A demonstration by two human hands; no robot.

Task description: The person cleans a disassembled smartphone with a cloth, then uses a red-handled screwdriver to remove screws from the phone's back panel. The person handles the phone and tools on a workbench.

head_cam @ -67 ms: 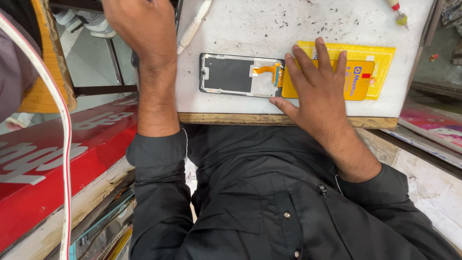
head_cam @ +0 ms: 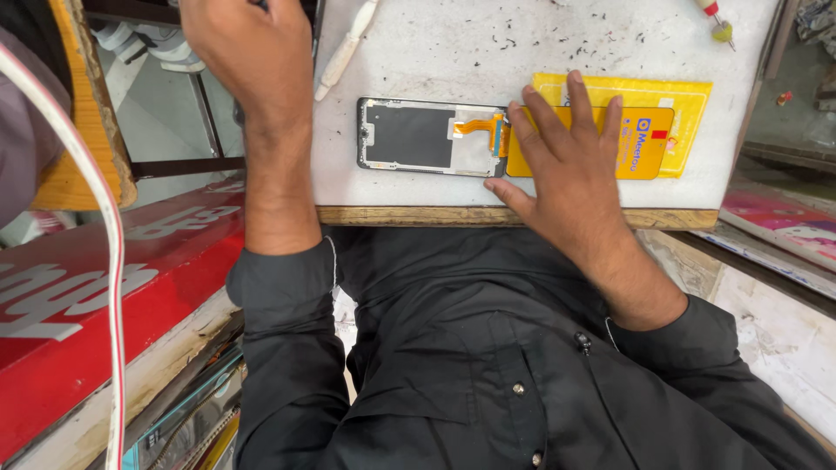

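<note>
A phone display panel lies face down on the white worktop, with an orange flex cable at its right end. My right hand lies flat, fingers spread, on a yellow and orange packet next to the panel's right end. My left hand is raised past the table's left edge near the top of the view; its fingers are out of sight, so I cannot tell what it holds.
A white plastic pry tool lies at the worktop's left edge. A screwdriver tip shows at the top right. A red signboard and a white cable are to the left, below table level.
</note>
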